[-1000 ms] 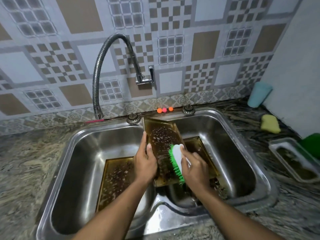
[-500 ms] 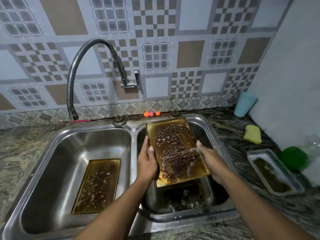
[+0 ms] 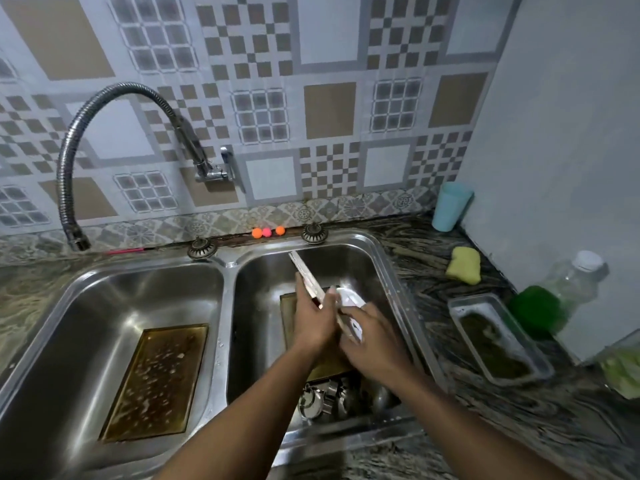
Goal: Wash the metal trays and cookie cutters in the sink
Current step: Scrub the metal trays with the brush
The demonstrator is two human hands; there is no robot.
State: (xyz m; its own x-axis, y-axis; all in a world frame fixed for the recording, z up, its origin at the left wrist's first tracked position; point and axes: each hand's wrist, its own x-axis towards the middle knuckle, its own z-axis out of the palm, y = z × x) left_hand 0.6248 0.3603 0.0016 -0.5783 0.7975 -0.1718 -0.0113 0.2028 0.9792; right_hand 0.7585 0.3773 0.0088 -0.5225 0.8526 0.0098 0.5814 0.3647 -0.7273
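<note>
We've flipped the tray (image 3: 309, 277) since a sec ago: soapy face was up, now it stands on edge over the right basin (image 3: 377, 268), thin rim twd us. Left hand (image 3: 313, 318) clamps its near end, fingers wrapped tight; right hand (image 3: 375, 336) curls around the white brush (image 3: 350, 299) against the tray's right side, blurred w/ motion. We reckon back-side scrub is on; rinse not yet done. Second tray (image 3: 157, 379) lies flat in left basin, sudsy; third under the hands; cookie cutters (image 3: 320, 398) piled at near end, right basin, untouched. Faucet (image 3: 114, 133) ends above the counter, far left; no water seen. Marbled counter (image 3: 433, 251) right: sponge (image 3: 464, 265), cup (image 3: 450, 206), soap dish (image 3: 498, 341). Tiled wall behind.
</note>
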